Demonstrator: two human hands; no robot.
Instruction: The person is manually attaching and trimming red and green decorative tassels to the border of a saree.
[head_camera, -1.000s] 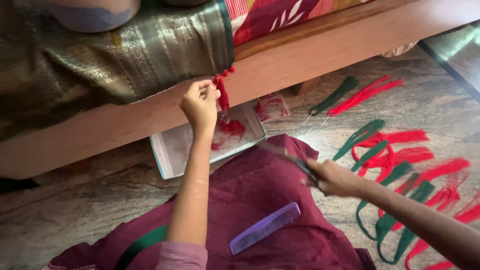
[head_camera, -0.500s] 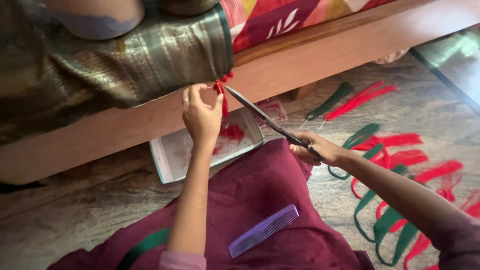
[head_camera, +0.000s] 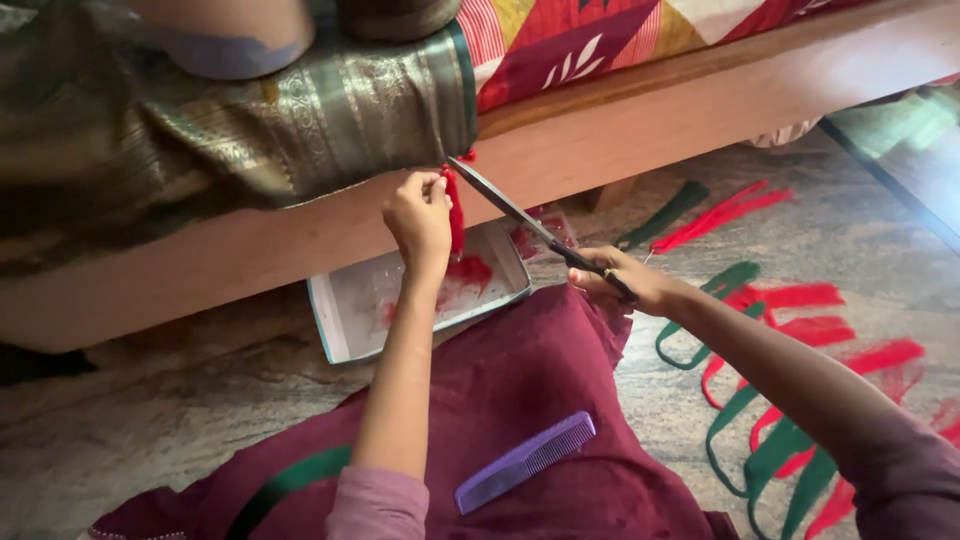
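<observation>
My left hand (head_camera: 418, 216) pinches a red thread tassel (head_camera: 454, 205) that hangs from the corner of a green and gold woven cloth (head_camera: 330, 110) draped over a wooden bed frame (head_camera: 640, 110). My right hand (head_camera: 625, 285) grips long dark scissors (head_camera: 520, 220), and their blades point up and left with the tips at the top of the tassel. Below the tassel an open white box (head_camera: 345, 305) holds red thread clippings.
A purple comb (head_camera: 527, 462) lies on the maroon cloth (head_camera: 520, 400) over my lap. Several red and green thread bundles (head_camera: 790, 330) are spread on the stone floor at the right. A patterned red bedcover (head_camera: 620, 30) lies on the bed.
My right hand lifted the scissors from my lap up to the tassel. My left hand kept hold of the tassel and shifted slightly right.
</observation>
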